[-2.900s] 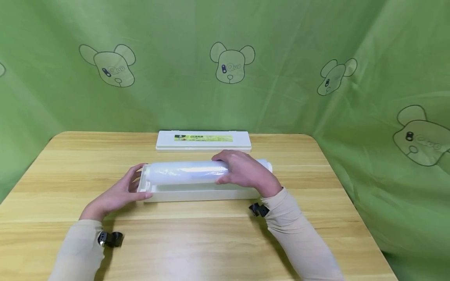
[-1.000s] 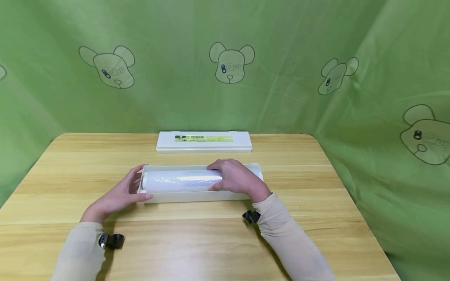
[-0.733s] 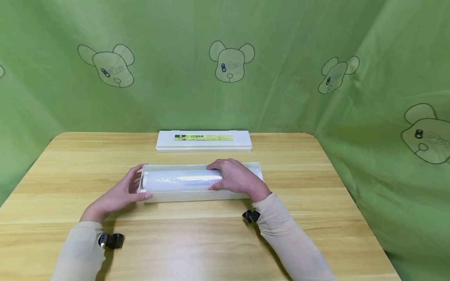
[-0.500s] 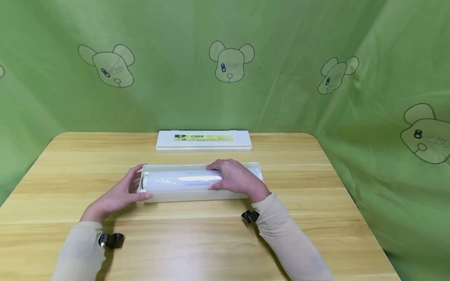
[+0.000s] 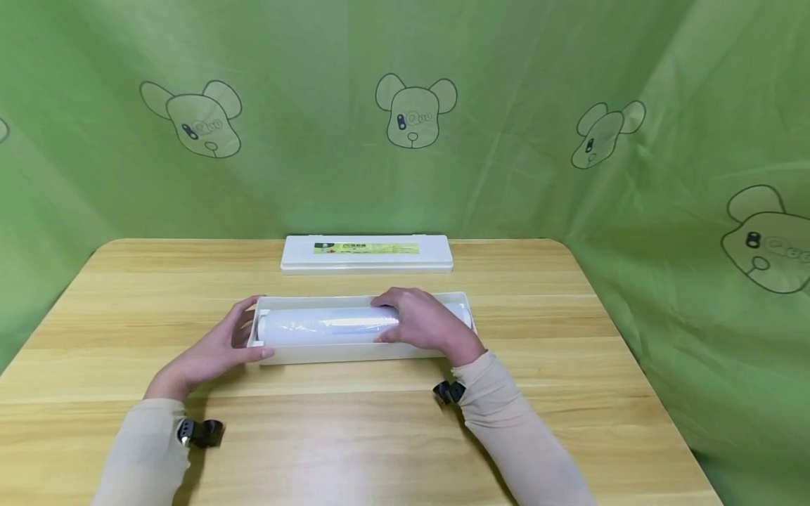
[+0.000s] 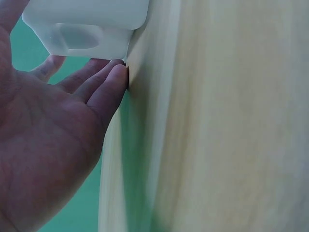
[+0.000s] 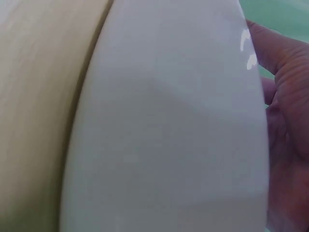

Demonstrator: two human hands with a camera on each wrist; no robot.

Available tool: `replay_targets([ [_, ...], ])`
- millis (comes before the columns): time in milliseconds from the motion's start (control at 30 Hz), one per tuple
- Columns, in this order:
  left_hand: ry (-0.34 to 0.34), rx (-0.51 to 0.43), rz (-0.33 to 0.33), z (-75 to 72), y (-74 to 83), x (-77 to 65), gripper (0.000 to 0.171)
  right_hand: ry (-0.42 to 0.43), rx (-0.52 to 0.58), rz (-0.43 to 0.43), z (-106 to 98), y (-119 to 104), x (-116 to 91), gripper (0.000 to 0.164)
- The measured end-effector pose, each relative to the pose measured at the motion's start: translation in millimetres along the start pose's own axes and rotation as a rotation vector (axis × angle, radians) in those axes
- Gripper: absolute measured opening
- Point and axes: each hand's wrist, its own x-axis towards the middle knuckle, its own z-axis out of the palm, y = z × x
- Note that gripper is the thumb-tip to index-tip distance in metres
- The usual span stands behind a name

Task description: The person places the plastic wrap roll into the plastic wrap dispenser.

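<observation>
A long white plastic box (image 5: 348,353) stands open-topped on the table, with a shiny roll of cling film (image 5: 316,326) lying lengthwise inside it. My left hand (image 5: 211,351) grips the box's left end, thumb at the front wall and fingers round the far side. In the left wrist view, the fingertips meet the bottom edge of the box end (image 6: 87,29). Over the roll's right half, my right hand (image 5: 425,322) holds it from above between thumb and fingers, covering part of it. The front wall of the box (image 7: 164,121) fills most of the right wrist view.
Behind the box, near the table's back edge, lies a white lid (image 5: 367,264) bearing a yellow-green label (image 5: 380,248). The wooden table (image 5: 342,436) is backed and flanked by a green curtain (image 5: 506,176) with printed bear heads.
The roll has gone down from above the box's rim into the box, shifting slightly left. My right hand moved down and left with it; my left hand kept its place.
</observation>
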Motion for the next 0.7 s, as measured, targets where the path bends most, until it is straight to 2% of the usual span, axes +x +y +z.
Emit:
replay_targets([
  [700, -0.007, -0.01, 0.011, 0.2, -1.9, 0.0, 0.1, -0.046, -0.027, -0.012, -2.5, -1.3, -1.2, 0.058],
])
